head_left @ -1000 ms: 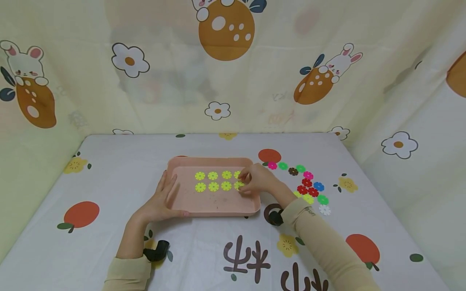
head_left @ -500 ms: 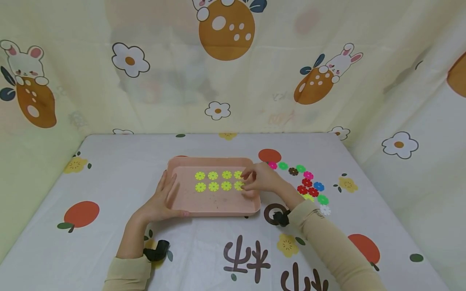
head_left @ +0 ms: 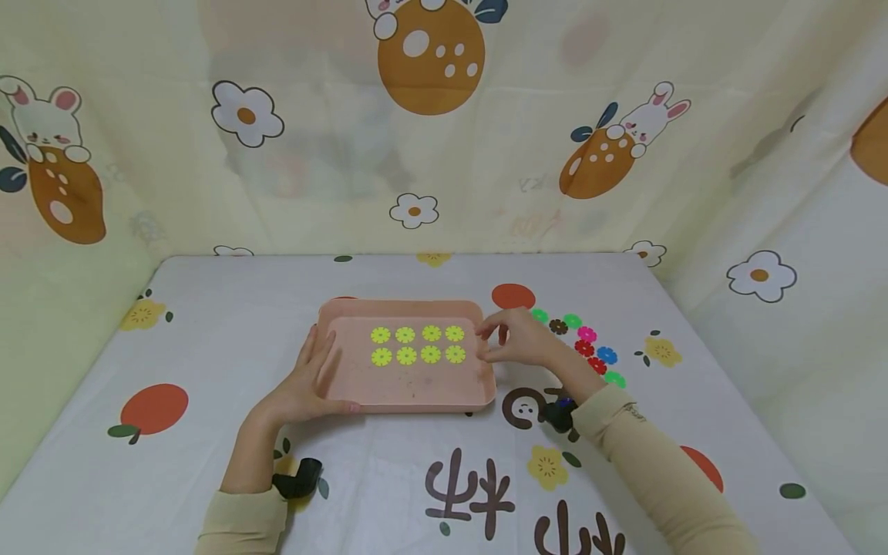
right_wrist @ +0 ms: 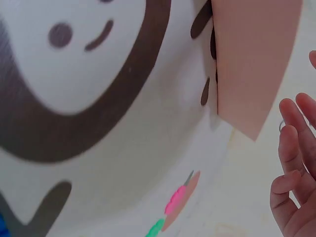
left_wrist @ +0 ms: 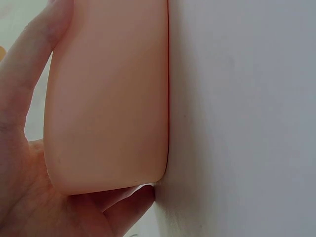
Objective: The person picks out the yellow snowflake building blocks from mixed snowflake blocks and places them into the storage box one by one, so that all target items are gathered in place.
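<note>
A shallow pink tray lies on the table, holding two rows of yellow flower-shaped discs. My left hand holds its left front corner, thumb along the front side and fingers at the left end. The left wrist view shows the tray wall between thumb and fingers of that hand. Over the right rim is my right hand, fingers loosely bent. Nothing shows between these fingers in the right wrist view, where the hand is near the tray's corner.
Right of the tray lie loose flower-shaped discs: pink, blue, red, green and brown. My right hand and forearm hide part of this group. A printed tablecloth covers the table; a patterned curtain hangs behind.
My right hand has moved right, from above the rightmost yellow discs to the tray's right rim, and those discs show fully. My left hand and the tray have stayed put.
</note>
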A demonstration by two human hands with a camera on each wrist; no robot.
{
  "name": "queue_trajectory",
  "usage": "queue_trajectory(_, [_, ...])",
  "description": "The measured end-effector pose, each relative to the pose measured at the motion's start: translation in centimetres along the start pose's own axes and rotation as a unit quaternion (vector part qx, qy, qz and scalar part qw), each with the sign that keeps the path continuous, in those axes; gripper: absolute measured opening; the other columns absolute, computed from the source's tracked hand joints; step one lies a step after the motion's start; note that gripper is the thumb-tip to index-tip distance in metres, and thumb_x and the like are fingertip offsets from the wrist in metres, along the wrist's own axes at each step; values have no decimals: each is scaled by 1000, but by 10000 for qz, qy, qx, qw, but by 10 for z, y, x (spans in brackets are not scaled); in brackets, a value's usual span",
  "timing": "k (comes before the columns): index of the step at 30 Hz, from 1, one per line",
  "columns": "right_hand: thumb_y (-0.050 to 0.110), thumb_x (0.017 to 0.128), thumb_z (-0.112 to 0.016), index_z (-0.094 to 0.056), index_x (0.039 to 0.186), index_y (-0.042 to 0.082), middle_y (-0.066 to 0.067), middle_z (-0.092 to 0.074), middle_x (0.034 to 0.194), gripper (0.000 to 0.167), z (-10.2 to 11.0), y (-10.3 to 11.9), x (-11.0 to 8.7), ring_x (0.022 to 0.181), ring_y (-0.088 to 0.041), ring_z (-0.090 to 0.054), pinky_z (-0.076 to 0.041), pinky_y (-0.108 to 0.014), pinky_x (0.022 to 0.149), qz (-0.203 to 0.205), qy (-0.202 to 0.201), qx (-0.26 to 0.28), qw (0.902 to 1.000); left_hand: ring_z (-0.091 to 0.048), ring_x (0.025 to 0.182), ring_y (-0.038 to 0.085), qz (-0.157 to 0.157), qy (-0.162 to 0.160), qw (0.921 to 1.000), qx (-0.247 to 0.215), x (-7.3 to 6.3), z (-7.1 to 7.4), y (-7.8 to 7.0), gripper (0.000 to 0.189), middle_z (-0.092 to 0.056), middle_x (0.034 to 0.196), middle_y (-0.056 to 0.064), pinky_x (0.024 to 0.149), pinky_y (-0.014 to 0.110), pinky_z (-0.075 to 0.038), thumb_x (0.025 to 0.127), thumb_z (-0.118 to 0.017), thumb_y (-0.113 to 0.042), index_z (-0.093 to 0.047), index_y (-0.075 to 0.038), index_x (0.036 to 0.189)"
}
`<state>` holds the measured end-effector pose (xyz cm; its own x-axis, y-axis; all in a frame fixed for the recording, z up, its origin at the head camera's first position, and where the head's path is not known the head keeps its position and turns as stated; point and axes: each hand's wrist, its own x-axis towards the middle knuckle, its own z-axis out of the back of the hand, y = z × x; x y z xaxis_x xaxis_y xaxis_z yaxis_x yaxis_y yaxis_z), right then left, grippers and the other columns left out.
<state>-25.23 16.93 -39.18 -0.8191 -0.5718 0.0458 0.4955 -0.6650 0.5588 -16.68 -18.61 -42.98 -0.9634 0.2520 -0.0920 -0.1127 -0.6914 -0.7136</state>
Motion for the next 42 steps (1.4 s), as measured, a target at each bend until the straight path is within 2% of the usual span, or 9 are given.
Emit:
queue_trajectory(6, [19, 71, -78, -69, 98, 1, -11, -66, 88, 34, 13, -2, -10, 66, -16, -54, -47, -27, 56, 92, -208, -33, 9997, 6, 136, 40, -12, -10, 10000, 4, 0, 0, -1, 122, 18, 150, 15, 99, 64, -18, 61, -80, -50, -2, -16, 148])
queue_trajectory(11, [20, 70, -79, -69, 95, 2, -8, -67, 85, 33, 20, -10, -17, 64, -14, -53, -45, -26, 56, 189, -493, -169, 9985, 6, 136, 39, -45, -21, 10000, 28, -1, 0, -1, 122, 17, 150, 15, 100, 63, -17, 60, -80, -51, -2, -15, 148])
queue_trajectory(16, [20, 68, -81, -69, 91, 5, -2, -66, 82, 30, 26, -16, -26, 63, -14, -53, -44, -25, 55, 46, -627, -167, 9979, 7, 137, 37, -79, -15, 9999, 69, -1, 0, 0, 123, 17, 150, 14, 101, 62, -17, 60, -79, -52, -2, -15, 148])
queue_trajectory(21, [23, 68, -81, -69, 91, 7, -1, -66, 83, 30, 34, -20, -36, 65, -14, -52, -44, -25, 55, -240, -591, -280, 9976, 7, 137, 37, -71, -14, 9999, 75, -2, 0, -1, 123, 17, 150, 14, 101, 62, -17, 60, -80, -52, -2, -15, 148])
queue_trajectory(27, [24, 70, -80, -69, 95, 4, -7, -66, 86, 33, 38, -32, -46, 66, -15, -50, -44, -26, 55, -465, -522, -384, 9968, 6, 136, 39, -66, -7, 10000, 57, -2, 0, -1, 122, 17, 150, 14, 100, 63, -18, 61, -80, -50, -1, -16, 148])
queue_trajectory(32, [25, 71, -79, -68, 98, 1, -11, -66, 92, 38, 39, -39, -56, 70, -16, -51, -46, -25, 56, -579, -494, -311, 9966, 6, 136, 38, -70, -22, 10000, 55, -1, -1, -1, 122, 17, 150, 14, 100, 63, -18, 60, -80, -51, -2, -16, 148])
queue_trajectory(42, [23, 71, -78, -67, 101, 0, -13, -65, 93, 39, 36, -49, -75, 65, -17, -52, -46, -25, 54, -903, -394, -177, 9950, 7, 137, 37, -82, -35, 9999, 54, -2, 0, -1, 122, 17, 150, 14, 100, 63, -17, 60, -80, -51, -2, -16, 148])
